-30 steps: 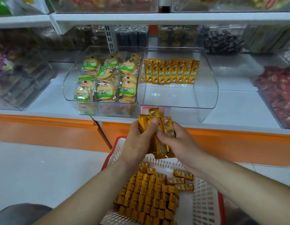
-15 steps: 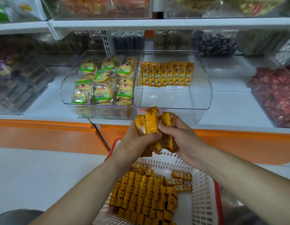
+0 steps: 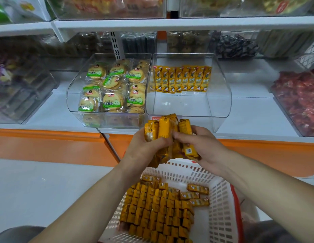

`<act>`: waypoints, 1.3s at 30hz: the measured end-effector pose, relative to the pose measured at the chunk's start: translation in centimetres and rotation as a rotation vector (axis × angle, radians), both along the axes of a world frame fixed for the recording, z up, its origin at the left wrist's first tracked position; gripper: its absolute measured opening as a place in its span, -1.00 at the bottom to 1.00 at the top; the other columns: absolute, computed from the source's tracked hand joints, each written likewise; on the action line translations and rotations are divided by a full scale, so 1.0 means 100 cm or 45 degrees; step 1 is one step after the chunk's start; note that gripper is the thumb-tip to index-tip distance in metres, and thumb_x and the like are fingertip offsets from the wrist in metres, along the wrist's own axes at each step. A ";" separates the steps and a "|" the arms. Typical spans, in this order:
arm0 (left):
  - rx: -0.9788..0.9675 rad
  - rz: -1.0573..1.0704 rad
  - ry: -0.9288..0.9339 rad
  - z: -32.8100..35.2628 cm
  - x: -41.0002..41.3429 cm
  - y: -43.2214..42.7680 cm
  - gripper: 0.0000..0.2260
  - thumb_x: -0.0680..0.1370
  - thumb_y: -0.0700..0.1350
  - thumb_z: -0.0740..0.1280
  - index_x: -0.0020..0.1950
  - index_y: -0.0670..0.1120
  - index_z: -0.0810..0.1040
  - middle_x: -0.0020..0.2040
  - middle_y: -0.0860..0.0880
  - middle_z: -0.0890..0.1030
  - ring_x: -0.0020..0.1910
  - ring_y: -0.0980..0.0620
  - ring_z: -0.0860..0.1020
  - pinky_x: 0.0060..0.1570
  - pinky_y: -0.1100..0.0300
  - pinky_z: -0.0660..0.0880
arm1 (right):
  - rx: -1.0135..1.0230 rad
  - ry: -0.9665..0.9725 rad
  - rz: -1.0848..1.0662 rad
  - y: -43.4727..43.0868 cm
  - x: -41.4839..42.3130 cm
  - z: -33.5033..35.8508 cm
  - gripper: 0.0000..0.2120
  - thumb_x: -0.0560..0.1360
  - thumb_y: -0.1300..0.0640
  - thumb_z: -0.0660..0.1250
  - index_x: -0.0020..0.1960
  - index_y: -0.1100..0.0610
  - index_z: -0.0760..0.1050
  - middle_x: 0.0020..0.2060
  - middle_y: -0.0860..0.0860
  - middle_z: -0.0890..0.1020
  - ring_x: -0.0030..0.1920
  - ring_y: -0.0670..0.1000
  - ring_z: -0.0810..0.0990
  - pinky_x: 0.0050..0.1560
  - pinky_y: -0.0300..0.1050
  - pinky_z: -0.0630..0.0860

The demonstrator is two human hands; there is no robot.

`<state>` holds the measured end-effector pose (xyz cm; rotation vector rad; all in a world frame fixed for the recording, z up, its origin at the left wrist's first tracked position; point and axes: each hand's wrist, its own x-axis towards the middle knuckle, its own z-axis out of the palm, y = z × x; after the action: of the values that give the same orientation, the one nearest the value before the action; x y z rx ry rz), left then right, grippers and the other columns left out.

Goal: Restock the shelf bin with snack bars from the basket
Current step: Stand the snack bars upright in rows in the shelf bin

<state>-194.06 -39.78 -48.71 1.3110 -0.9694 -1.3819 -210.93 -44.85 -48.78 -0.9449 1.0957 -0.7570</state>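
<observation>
Both hands, left (image 3: 145,148) and right (image 3: 200,146), clutch one upright bundle of yellow foil-wrapped snack bars (image 3: 167,132) between them, above the white slotted plastic basket (image 3: 221,207), just short of the clear plastic shelf bin (image 3: 221,102).

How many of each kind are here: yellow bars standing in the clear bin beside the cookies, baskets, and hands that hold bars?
Standing yellow bars in the clear bin: 8
White basket: 1
Hands gripping the bunch of bars: 2, left hand and right hand
Total: 11
</observation>
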 end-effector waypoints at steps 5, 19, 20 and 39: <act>0.042 0.179 -0.082 0.003 0.009 -0.002 -0.78 0.46 -0.14 0.56 0.05 -0.09 0.61 -0.15 -0.14 0.74 -0.23 -0.12 0.73 -0.40 0.15 0.58 | 0.007 -0.067 -0.071 -0.003 -0.002 0.001 -0.86 0.51 0.19 0.40 0.05 0.13 0.66 -0.04 0.15 0.74 -0.04 0.19 0.73 0.04 0.14 0.64; 0.086 0.076 0.082 0.007 0.003 0.003 -0.80 0.63 -0.19 0.29 0.12 0.01 0.66 -0.07 -0.12 0.73 -0.15 -0.11 0.72 -0.29 0.06 0.64 | -0.085 0.084 -0.035 0.005 0.004 -0.003 -0.82 0.47 0.07 0.48 0.06 0.05 0.63 -0.05 0.03 0.74 0.03 0.13 0.71 0.23 0.24 0.55; 0.057 0.016 0.069 0.008 0.004 0.003 -0.79 0.64 -0.20 0.28 0.17 0.00 0.66 -0.02 -0.12 0.74 -0.10 -0.13 0.73 -0.23 0.04 0.65 | -0.100 0.086 -0.017 0.005 0.004 -0.001 -0.76 0.44 0.04 0.52 0.09 0.05 0.64 -0.03 0.02 0.74 0.05 0.11 0.71 0.24 0.23 0.54; 0.038 0.285 0.108 0.007 0.013 0.001 -0.81 0.65 -0.13 0.29 0.06 0.12 0.65 -0.18 -0.03 0.73 -0.28 0.02 0.69 -0.38 0.18 0.56 | -0.103 -0.131 0.047 0.002 -0.001 0.005 -0.62 0.30 0.18 0.52 0.10 0.18 0.63 -0.07 0.10 0.75 -0.08 0.06 0.74 -0.16 -0.09 0.66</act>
<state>-192.81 -39.72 -48.00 1.3288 -0.7240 -1.2723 -210.98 -44.66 -48.26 -0.9814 0.9611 -0.8158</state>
